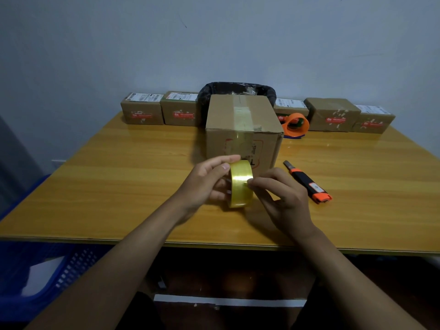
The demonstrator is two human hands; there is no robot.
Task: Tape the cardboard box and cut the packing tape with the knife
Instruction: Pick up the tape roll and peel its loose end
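A cardboard box (240,129) stands in the middle of the wooden table (119,177), with a strip of clear tape over its top and down its front. Just in front of it my left hand (204,184) holds a yellowish roll of packing tape (240,184) upright, fingers through its core. My right hand (283,198) pinches at the roll's outer face with thumb and forefinger. A black and orange utility knife (308,182) lies on the table to the right of my hands, blade end pointing away from me.
An orange tape dispenser (296,125) sits behind the box on the right. Several small labelled parcels (142,111) line the table's far edge by the wall. A bin with a black liner (238,90) stands behind the box. A blue crate (35,277) is at lower left.
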